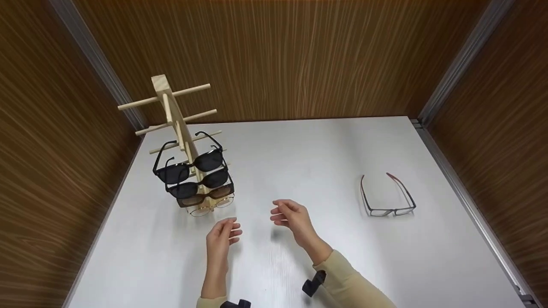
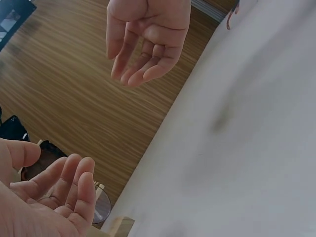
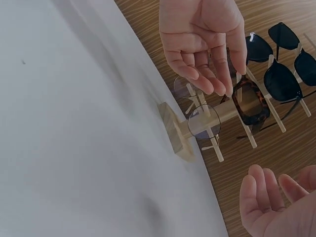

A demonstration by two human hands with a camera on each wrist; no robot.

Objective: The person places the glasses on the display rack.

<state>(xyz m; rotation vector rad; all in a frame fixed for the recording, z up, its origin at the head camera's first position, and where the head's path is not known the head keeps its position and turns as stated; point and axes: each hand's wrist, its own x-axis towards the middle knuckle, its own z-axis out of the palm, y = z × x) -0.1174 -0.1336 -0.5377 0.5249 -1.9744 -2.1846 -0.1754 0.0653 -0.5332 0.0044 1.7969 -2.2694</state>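
My left hand (image 1: 220,239) hovers over the white table just in front of a wooden eyewear rack (image 1: 160,84), fingers loosely bent and holding nothing. To its right, my right hand (image 1: 295,220) is raised above the table, also relaxed with nothing in it. On the rack's lower pegs sit two black pairs of sunglasses (image 1: 209,161), a brown tortoiseshell pair (image 3: 253,106) and thin-rimmed round eyeglasses (image 3: 205,122). Eyeglasses with dark rims and reddish temples (image 1: 379,212) stand on the table at the right, temples unfolded toward the back, away from both hands.
Several upper pegs (image 1: 192,90) of the rack stick out sideways and bear no eyewear. Wood-grain panels (image 1: 299,60) enclose the white table (image 1: 299,149) at the back and both sides. Metal rails (image 1: 471,205) run along the corners and right edge.
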